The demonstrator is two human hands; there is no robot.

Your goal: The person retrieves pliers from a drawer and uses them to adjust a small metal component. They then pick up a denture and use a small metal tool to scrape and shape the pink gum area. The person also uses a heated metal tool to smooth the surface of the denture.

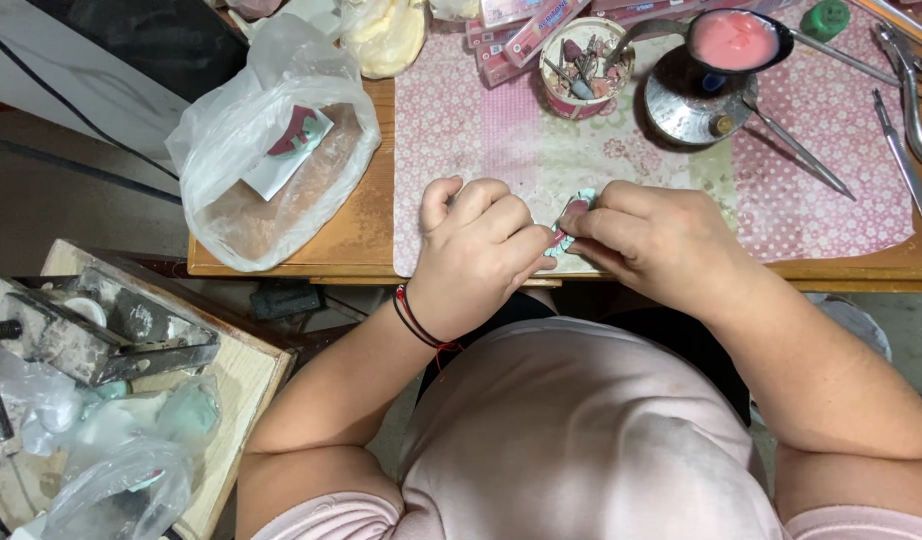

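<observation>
left hand (476, 250): curled into a loose fist at the near edge of the desk (356, 235), fingertips pinched on a small pink and pale green piece (571, 215).
right hand (656, 240): fingers pressed together on the same piece from the other side, so both hands meet over it.
the piece: held between the two hands just above the patterned mat (481, 130), mostly hidden by fingers; its exact shape cannot be told.
stage of the work: it looks to be in mid handling, with the pink part already set against the pale green part; how much shaping is done i cannot tell.
what seems left: judging by the bowl of pink paste (733, 40) still full, more material may yet go on.
tools: a round tin of small bits (584, 55) sits behind the hands; metal pliers and picks (906, 120) lie at the right of the mat, untouched.
left side: a clear plastic bag (271, 150) with a card and a dark red shape inside rests on the desk corner.
floor level: a wooden box with a metal press (101, 330) stands lower left.
</observation>
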